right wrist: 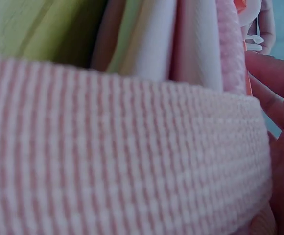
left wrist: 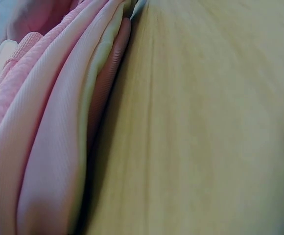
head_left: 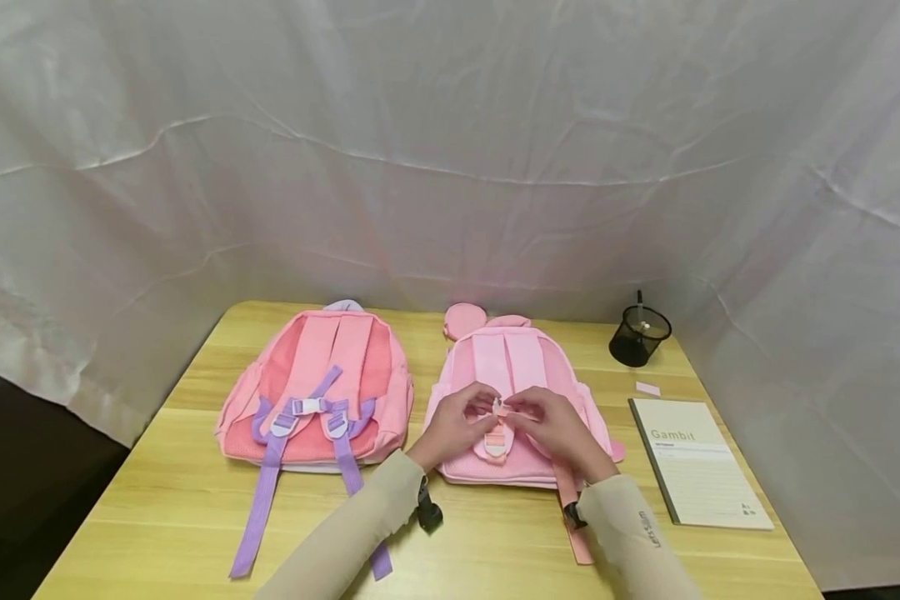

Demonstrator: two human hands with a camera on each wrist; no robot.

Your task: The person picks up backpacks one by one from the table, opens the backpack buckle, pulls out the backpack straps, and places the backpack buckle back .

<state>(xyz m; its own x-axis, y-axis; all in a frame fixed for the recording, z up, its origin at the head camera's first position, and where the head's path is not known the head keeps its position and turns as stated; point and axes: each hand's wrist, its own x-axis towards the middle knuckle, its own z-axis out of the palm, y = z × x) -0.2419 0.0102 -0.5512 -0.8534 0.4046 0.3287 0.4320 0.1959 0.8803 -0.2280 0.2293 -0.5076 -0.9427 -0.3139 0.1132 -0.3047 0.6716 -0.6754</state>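
Observation:
A light pink backpack [head_left: 525, 458] lies with its strap side up on the table. Over its middle, my left hand [head_left: 453, 427] pinches a white plastic buckle [head_left: 497, 406] from the left. From the other side, my right hand [head_left: 558, 425] pinches the same buckle at its orange-pink strap. The right wrist view shows white buckle prongs [right wrist: 253, 44] beside the right fingers [right wrist: 274, 73]. A wide ribbed strap [right wrist: 122, 152] fills the front of that view. How far the buckle halves are joined is hidden by the fingers.
To the left lies a coral backpack [head_left: 390, 392] with purple straps and a white buckle [head_left: 309, 406]. At right are a notebook [head_left: 708, 479], a small pale card [head_left: 648, 388] and a black mesh pen cup [head_left: 633, 343]. Grey curtains [head_left: 450, 150] hang around the table.

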